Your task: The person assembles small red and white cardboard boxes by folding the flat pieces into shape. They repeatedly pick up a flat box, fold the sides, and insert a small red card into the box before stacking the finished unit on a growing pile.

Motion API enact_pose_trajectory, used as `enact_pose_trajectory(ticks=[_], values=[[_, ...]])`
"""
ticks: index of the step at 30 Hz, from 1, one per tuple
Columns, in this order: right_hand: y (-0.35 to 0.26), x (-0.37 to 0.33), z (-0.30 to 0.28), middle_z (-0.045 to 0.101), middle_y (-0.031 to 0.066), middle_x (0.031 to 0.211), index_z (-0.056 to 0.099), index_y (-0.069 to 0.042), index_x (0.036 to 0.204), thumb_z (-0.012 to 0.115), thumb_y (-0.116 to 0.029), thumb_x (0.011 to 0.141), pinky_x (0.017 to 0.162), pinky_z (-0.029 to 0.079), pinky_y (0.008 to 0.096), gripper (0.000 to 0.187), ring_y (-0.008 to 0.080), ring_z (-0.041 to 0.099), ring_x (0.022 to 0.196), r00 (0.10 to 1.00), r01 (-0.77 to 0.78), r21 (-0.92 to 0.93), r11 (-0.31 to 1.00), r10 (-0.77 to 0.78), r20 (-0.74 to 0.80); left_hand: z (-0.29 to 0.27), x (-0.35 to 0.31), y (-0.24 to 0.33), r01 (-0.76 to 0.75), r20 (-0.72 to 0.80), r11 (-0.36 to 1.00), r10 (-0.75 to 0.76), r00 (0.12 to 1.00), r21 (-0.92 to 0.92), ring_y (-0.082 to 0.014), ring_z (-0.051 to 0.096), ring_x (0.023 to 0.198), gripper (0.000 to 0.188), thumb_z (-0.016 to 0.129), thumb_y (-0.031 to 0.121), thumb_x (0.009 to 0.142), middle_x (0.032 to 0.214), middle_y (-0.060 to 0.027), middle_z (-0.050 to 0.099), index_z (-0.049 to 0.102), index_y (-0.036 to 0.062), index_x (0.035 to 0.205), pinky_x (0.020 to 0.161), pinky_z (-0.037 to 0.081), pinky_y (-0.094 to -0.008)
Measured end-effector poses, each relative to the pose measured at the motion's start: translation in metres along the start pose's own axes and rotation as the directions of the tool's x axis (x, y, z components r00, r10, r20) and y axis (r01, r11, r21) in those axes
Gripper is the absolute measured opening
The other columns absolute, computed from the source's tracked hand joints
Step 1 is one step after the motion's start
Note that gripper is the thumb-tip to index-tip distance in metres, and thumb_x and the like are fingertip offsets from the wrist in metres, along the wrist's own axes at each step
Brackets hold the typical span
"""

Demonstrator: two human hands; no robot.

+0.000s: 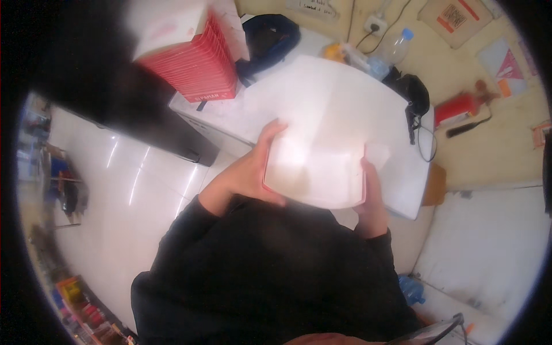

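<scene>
Between my two hands is an open paper box (316, 172), white inside with red showing along its outer sides. My left hand (253, 169) grips its left side, the thumb near the upper left corner and the fingers at the lower left edge. My right hand (374, 198) holds the right side, its thumb at the rim and its other fingers mostly hidden. The inside of the box faces up and no contents show in it. Beyond my left hand stands a tall stack of red-and-white nested boxes (195, 69), apart from the held one.
A white table (397, 149) lies beyond the box. Along its far side are a dark blue bag (270, 40), a clear bottle with a blue cap (397, 49) and a black bag (411, 92). A fire extinguisher (457, 109) is by the right wall. Shelved goods (86, 310) stand lower left.
</scene>
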State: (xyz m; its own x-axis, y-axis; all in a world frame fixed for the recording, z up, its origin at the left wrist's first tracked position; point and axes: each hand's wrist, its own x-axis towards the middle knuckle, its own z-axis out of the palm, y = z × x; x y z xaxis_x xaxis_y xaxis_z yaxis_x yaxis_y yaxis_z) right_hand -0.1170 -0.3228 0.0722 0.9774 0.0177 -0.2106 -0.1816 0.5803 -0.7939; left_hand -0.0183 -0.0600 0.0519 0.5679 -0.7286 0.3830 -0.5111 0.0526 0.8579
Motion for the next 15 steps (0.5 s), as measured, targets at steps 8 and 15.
enact_pose_trajectory(ticks=[8,15], values=[[0.005,0.005,0.01,0.023,0.011,0.15,-0.003,-0.009,0.15,0.076,-0.046,0.075,0.111,0.027,0.0405,0.115,0.0258,0.027,0.138,0.924,0.381,-0.526,0.76,-0.292,0.247,0.005,-0.002,0.012,0.119,-0.136,0.977,-0.143,0.98,-0.175,-0.0287,0.026,0.134,0.12,0.086,0.033,0.061,0.141,-0.0178,0.025,0.003,0.0084,0.144,0.108,0.024,-0.0422],[0.003,0.007,0.011,0.02,0.0142,0.151,-0.003,-0.006,0.15,0.083,-0.039,0.068,0.112,0.024,0.0401,0.124,0.0262,0.024,0.139,0.95,0.309,-0.5,0.809,-0.231,0.212,0.0,-0.005,0.006,0.101,-0.179,0.945,-0.163,0.97,-0.312,-0.027,0.029,0.131,0.114,0.082,0.036,0.065,0.139,-0.0154,0.026,0.004,0.0086,0.144,0.108,0.024,-0.0414]])
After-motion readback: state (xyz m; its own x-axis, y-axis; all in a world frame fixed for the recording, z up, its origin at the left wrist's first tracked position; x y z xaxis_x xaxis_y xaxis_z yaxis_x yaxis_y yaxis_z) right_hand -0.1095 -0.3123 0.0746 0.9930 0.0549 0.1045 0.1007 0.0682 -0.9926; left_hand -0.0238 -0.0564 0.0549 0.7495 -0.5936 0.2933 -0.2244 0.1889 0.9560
